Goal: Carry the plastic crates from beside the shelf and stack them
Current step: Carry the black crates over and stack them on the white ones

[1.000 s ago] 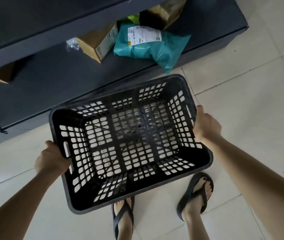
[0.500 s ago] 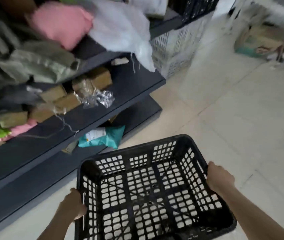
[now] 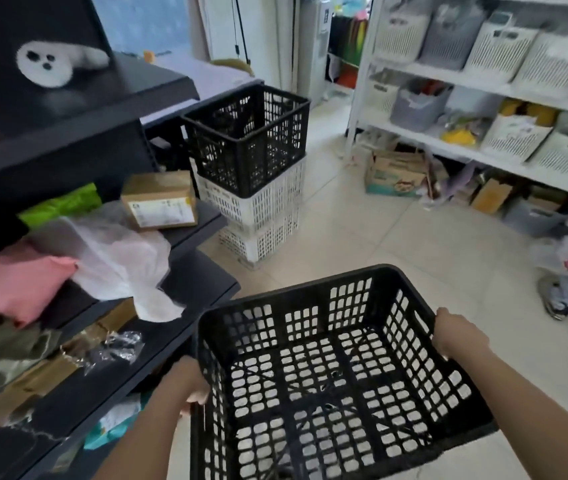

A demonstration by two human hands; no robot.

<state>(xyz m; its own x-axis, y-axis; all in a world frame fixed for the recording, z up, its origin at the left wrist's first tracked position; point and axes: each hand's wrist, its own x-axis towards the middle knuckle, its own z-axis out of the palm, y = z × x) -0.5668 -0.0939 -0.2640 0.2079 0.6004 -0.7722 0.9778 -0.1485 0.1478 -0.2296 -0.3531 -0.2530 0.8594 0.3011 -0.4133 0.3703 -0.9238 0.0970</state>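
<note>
Head view: black crate (image 3: 331, 368) between left hand (image 3: 190, 386) and right hand (image 3: 457, 336), each clamping a side rim.

The carried crate (image 3: 338, 372) is nearest to the person, above the floor (image 3: 396, 244), with the left hand (image 3: 195, 386) on its left wall and the right hand (image 3: 457, 336) on its right wall. To its left stands the shelf (image 3: 185, 299), with a cardboard box (image 3: 159, 199) and a plastic bag (image 3: 116, 258) lying on it. Farther ahead, just beside the shelf's end, is a stack of crates (image 3: 254, 192); the top crate (image 3: 247, 136) sits on two lower ones. To the right, across the floor, stands a rack (image 3: 448, 143) with baskets (image 3: 514, 53) on its boards.
</note>
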